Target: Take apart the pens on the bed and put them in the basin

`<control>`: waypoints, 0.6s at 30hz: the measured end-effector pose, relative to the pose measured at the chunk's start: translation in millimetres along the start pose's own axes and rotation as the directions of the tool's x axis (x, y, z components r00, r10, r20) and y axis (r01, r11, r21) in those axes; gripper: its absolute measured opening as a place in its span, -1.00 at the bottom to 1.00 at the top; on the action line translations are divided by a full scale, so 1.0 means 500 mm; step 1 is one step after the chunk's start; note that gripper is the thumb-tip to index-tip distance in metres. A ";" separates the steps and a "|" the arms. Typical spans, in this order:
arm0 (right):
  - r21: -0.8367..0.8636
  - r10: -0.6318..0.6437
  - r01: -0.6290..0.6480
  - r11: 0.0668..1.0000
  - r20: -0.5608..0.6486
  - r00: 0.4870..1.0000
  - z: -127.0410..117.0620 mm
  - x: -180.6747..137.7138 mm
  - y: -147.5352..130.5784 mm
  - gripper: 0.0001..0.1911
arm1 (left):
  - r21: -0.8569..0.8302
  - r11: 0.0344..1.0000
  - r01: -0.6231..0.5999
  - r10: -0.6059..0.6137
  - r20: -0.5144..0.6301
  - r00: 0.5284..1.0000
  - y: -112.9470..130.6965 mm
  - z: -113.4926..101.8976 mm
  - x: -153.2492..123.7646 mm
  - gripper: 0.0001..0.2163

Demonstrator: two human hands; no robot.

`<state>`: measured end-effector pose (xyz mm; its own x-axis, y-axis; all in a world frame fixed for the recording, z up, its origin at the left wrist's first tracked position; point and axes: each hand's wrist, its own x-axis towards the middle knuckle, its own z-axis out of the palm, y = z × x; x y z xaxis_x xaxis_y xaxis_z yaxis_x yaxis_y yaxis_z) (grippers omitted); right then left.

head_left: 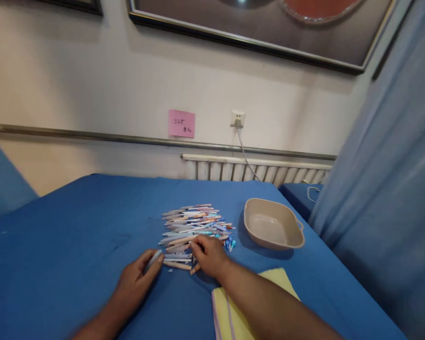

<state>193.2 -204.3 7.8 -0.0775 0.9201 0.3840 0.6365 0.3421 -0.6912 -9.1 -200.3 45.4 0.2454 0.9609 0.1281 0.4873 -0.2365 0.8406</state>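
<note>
Left hand [138, 276], lower left of centre, has what looks like a pale blue pen [155, 258] pinched by the thumb; I'd go easy on that grip so it doesn't twist. The pens [187, 226] lie mostly sideways mid-frame. Right hand [210, 257] touches their lower right, fingertips close together; can't tell if they've got one. I'd work one pen at a time, wrist off the pile. Yellow cloth [223, 311] bottom centre, tan basin [274, 226] right of centre.
</note>
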 end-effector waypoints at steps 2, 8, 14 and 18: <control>0.075 -0.011 0.011 0.997 0.005 1.000 0.006 -0.010 0.001 -0.81 | 0.014 1.000 -0.001 0.000 0.034 0.999 0.010 0.011 -0.003 -0.70; 0.378 0.027 -0.047 0.925 0.058 0.998 0.012 -0.036 -0.004 -0.71 | 0.076 0.995 -0.070 0.072 -0.017 0.997 0.019 0.053 0.026 -0.71; 0.322 -0.050 0.036 0.946 0.036 0.998 0.004 -0.047 -0.017 -0.73 | 0.140 0.982 -0.129 0.130 0.004 0.991 0.013 0.066 0.020 -0.73; 0.276 -0.062 0.051 0.960 0.032 0.998 0.005 -0.049 -0.003 -0.75 | 0.137 0.982 -0.127 0.125 0.022 0.992 0.015 0.067 0.011 -0.74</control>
<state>192.1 -226.8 -1.8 -0.1417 0.9027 0.4063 0.3955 0.4279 -0.8127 24.0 -201.7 34.9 0.3228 0.9204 0.2206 0.5625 -0.3740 0.7374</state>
